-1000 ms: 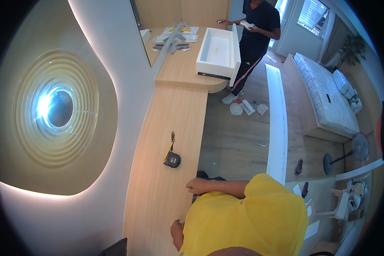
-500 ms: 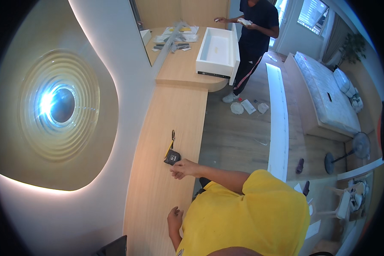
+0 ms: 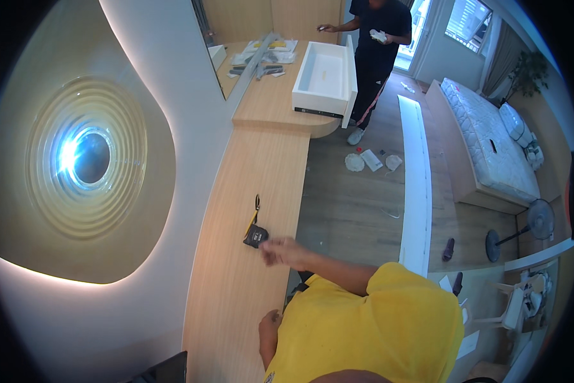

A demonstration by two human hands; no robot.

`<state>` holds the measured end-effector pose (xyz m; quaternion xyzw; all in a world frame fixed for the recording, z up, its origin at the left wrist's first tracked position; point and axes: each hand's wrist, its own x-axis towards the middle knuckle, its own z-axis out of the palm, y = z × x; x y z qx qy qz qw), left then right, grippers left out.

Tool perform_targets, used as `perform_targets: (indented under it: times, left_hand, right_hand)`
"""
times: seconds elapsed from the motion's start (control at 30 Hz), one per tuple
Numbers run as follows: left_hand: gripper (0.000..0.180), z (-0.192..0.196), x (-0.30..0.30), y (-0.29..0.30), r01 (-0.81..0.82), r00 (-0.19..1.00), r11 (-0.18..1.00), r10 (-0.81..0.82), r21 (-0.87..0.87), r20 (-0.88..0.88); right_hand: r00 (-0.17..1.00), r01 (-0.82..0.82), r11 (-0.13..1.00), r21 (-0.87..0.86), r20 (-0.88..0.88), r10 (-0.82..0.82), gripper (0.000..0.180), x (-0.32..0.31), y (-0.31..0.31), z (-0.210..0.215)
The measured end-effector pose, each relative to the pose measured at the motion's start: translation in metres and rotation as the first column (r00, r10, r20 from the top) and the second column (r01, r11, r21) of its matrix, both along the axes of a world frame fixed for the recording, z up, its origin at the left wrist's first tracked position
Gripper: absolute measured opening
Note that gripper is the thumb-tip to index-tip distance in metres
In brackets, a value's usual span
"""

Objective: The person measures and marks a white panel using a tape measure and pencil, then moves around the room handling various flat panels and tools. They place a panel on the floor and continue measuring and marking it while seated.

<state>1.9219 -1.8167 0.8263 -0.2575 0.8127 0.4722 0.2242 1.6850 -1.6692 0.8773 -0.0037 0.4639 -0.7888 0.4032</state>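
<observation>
— Long and pale, that wooden counter [image 3: 236, 306] runs along the curved wall, and the black and yellow tape measure [image 3: 256, 235] lies on it near the front edge, its short strap pointing away up the board.

— Where are the hands?

— The right hand [image 3: 280, 251] has come forward since a second ago, when it was back by the body; now it is right at the tape measure's casing, touching or just beside it. It is blurred, so I cannot tell whether the fingers are spread or closing. The left hand [image 3: 269, 322] has stayed low on the counter edge, loosely curled, holding nothing I can see.

— So the reach has arrived?

— I'd judge so: the measure has not shifted and is not lifted.

— Beyond that?

— A white drawer box [image 3: 322, 80] on the far counter, and another person standing beside it.
</observation>
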Motion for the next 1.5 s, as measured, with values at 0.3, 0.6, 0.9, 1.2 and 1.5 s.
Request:
perform_targets:
  times: [0.3,0.6,0.9,1.2,1.5]
  left_hand:
    - [0.049,-0.019,0.004,-0.017,0.230,0.972,0.928,-0.233,-0.293,0.025]
    - [0.046,0.079,-0.058,-0.007,0.138,0.940,0.972,-0.189,-0.191,-0.283]
    - [0.066,0.318,-0.118,-0.089,-0.630,0.713,0.086,-0.330,-0.772,-0.619]
    - [0.073,0.397,-0.157,-0.115,-0.643,0.739,-0.150,-0.379,-0.751,-0.557]
    - [0.071,0.371,-0.165,-0.120,-0.706,0.669,-0.067,-0.391,-0.705,-0.632]
  right_hand:
    - [-0.414,0.615,0.507,-0.604,-0.795,-0.445,0.018,-0.072,0.056,0.329]
    - [-0.090,0.433,0.858,-0.277,-0.960,-0.265,0.025,-0.065,0.020,0.349]
    - [-0.577,0.609,0.779,-0.149,-0.756,0.307,0.079,-0.061,-0.088,0.263]
    - [-0.637,0.640,0.698,-0.321,-0.731,0.247,0.078,-0.062,-0.166,0.323]
    - [-0.742,0.455,0.797,-0.397,-0.664,0.093,0.060,-0.029,-0.199,0.317]
